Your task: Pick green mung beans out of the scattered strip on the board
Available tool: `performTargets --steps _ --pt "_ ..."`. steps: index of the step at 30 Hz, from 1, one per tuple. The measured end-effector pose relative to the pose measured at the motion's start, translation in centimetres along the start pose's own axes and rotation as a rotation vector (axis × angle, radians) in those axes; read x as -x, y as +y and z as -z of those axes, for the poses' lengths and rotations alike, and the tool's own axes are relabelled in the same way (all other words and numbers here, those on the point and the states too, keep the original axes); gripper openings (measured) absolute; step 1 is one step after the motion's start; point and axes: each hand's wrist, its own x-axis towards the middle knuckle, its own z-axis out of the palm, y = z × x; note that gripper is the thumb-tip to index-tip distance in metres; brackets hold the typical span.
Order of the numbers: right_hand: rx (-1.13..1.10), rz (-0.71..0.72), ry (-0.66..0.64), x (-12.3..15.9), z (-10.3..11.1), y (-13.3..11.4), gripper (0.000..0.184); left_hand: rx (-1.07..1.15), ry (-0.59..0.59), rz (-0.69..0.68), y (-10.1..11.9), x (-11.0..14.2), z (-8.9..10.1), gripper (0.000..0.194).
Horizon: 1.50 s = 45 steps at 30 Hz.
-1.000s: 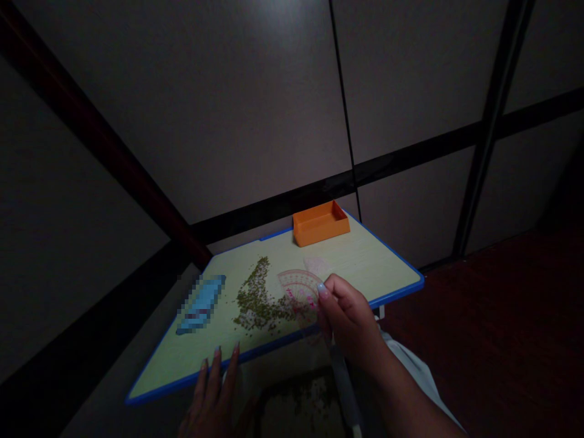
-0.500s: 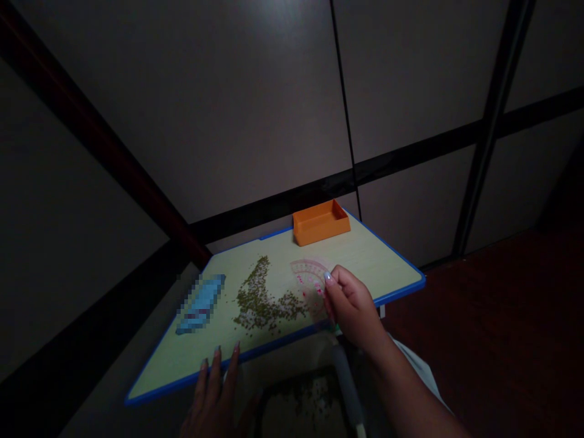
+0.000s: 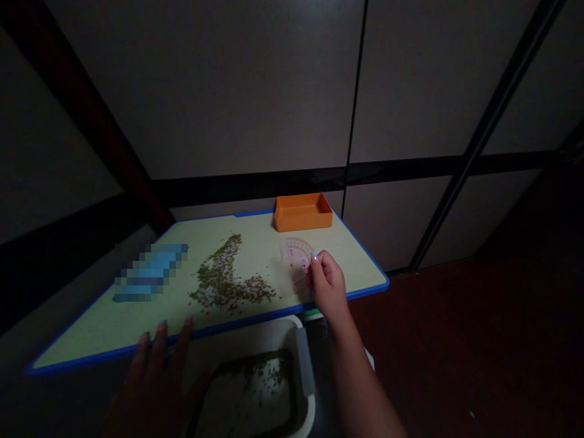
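Note:
My right hand [image 3: 329, 283] pinches a clear protractor [image 3: 296, 261] with pink markings, holding it by its right side over the table. Just left of it, small greenish-brown grains [image 3: 225, 277] lie in a bent, scattered heap on the pale tabletop [image 3: 255, 249]. My left hand [image 3: 157, 371], dark in the shadow, has its fingers spread at the table's blue front edge and holds nothing. Below that edge, beside my left hand, is a white basin [image 3: 292, 331] with a grey handle and some grains on its bottom.
An orange open box [image 3: 303, 213] stands at the back of the table. A blue item [image 3: 152, 271], blurred out, lies at the left. Cabinet panels [image 3: 255, 91] rise right behind the table, and reddish floor [image 3: 438, 340] shows at the right.
The view has shifted, so the table sits further left and more of the basin shows. The protractor stays in my right hand, beside the grains; my left hand remains spread at the edge.

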Motion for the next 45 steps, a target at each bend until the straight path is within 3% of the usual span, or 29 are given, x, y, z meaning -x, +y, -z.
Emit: performTargets --steps 7,12,21,26,33,45 --pt "-0.081 0.042 -0.235 1.2 -0.7 -0.4 0.043 -0.066 0.016 0.007 0.7 0.3 0.4 0.075" --pt "0.166 0.066 -0.165 0.4 -1.1 1.5 0.039 -0.041 -0.009 0.035 0.9 0.3 0.8 0.075" --pt "0.225 0.065 -0.208 0.4 -0.8 1.7 0.038 -0.054 -0.072 0.068 1.0 0.2 1.3 0.072" --pt "0.144 0.020 -0.257 0.6 -0.9 2.0 0.043 -0.108 -0.116 0.076 1.1 0.4 1.8 0.067" --pt "0.071 -0.051 -0.237 0.7 -1.2 2.0 0.048 -0.088 -0.057 0.062 1.2 0.6 1.8 0.068" --pt "0.105 -0.030 -0.189 0.2 -0.9 2.2 0.050 -0.069 -0.084 0.088 1.0 0.5 1.6 0.067"
